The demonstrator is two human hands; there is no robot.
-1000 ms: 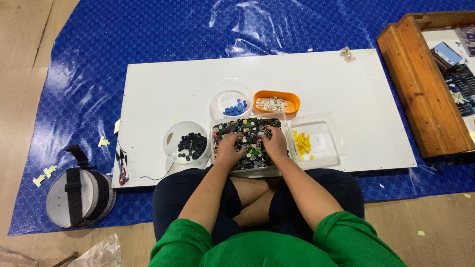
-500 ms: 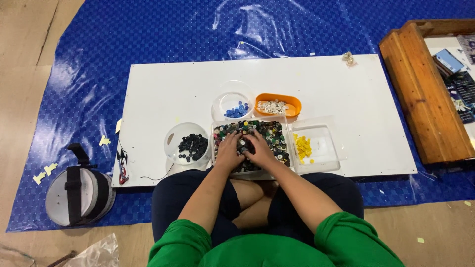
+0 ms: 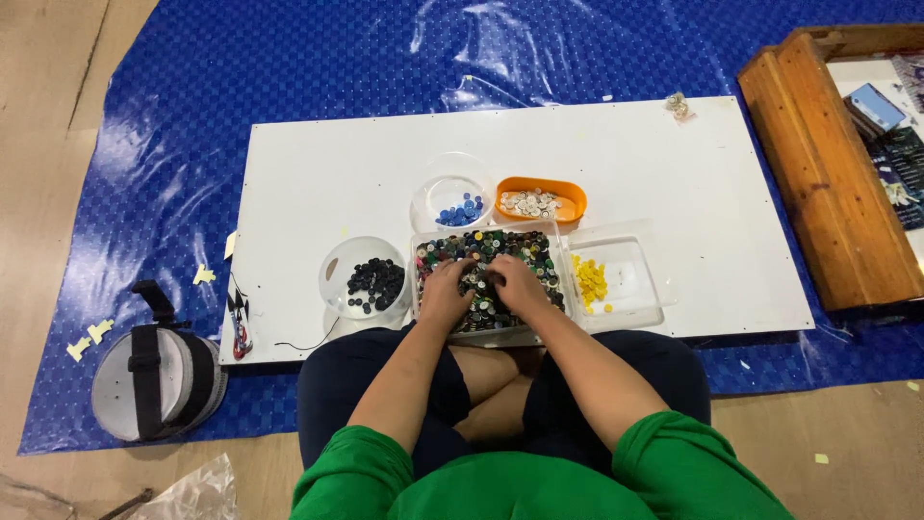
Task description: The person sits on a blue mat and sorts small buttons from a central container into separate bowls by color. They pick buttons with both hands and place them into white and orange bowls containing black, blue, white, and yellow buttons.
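Right now, in the head view, we are sitting cross-legged at the low white board counter (image 3: 616,164) and digging into the clear rectangular plastic tray of mixed dark and coloured buttons (image 3: 491,279) at its near edge. Our left hand (image 3: 447,289) is resting on the heap with its fingers curled down into the buttons; our right hand (image 3: 515,285) is lying just beside it, fingertips pointing toward the left one. Whether either is pinching a single button we cannot tell, since the pieces are too small.

Around the tray we are seeing the sorted lots: a round clear bowl of black buttons (image 3: 373,281) to the left, a round clear bowl of blue buttons (image 3: 456,208) behind, an orange oval dish of white buttons (image 3: 539,200) beside that, and a clear rectangular tray of yellow buttons (image 3: 610,279) to the right.

To sort well, we judge it best to be raking shallowly, lifting one colour at a time, and keeping the wrists low so nothing spills over the rim.
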